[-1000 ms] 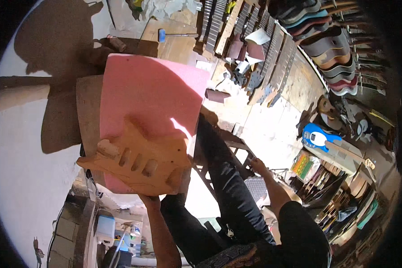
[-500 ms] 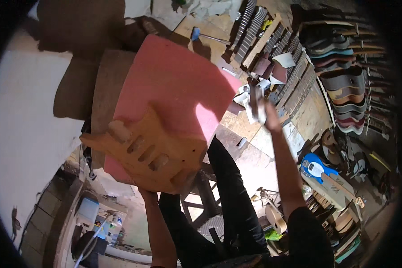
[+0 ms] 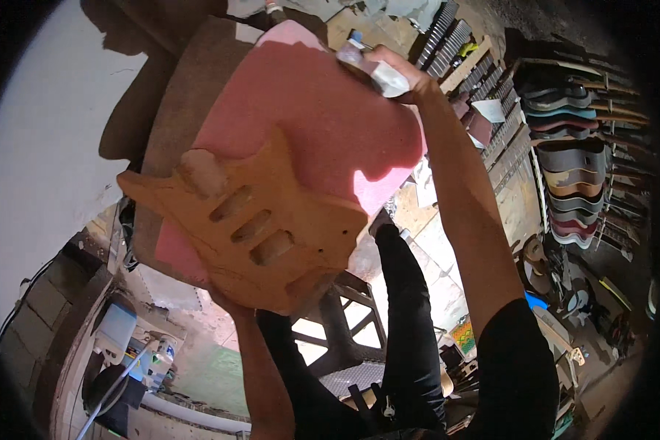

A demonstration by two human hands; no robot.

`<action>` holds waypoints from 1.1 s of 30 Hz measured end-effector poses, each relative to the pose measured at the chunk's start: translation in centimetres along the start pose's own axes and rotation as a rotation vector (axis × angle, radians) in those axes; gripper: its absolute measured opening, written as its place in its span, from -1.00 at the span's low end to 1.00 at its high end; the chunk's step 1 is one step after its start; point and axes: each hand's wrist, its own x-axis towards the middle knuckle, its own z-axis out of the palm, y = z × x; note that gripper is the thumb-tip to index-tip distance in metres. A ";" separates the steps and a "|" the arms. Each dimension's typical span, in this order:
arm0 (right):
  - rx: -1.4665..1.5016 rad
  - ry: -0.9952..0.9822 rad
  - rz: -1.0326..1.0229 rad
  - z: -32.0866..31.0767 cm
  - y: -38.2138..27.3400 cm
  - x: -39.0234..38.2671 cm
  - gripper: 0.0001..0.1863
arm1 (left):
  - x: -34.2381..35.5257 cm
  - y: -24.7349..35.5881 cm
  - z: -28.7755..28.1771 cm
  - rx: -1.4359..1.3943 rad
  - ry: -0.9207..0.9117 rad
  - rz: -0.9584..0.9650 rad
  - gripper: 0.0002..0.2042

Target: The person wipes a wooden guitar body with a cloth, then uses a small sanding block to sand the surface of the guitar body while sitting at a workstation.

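Observation:
A bare tan-orange electric guitar body (image 3: 301, 209) with three pickup slots lies face up on a pink pad (image 3: 323, 103). My left hand (image 3: 233, 304) is at the body's lower edge, its fingers hidden behind the wood. Above the pad's far right corner, my right hand (image 3: 409, 75) is closed around a small block with a pale, paper-like sheet (image 3: 389, 79); its exact kind is unclear. This hand is apart from the guitar body.
Beneath the pad is a brown board (image 3: 172, 125). Several fretted necks (image 3: 447, 44) lie on the floor at the far right, with loose sheets (image 3: 489, 110) beside them. A rack of guitar bodies (image 3: 572, 169) stands at right. A dark stool (image 3: 341, 323) is between my legs.
My right hand has moved left and away from me, from over the floor to the pad's far corner, carrying the block. The guitar body still lies on the pad.

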 end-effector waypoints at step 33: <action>0.662 0.571 -0.374 -13.7 38.3 -35.9 -0.37 | 0.2 -8.2 9.4 0.954 -0.323 0.108 -0.64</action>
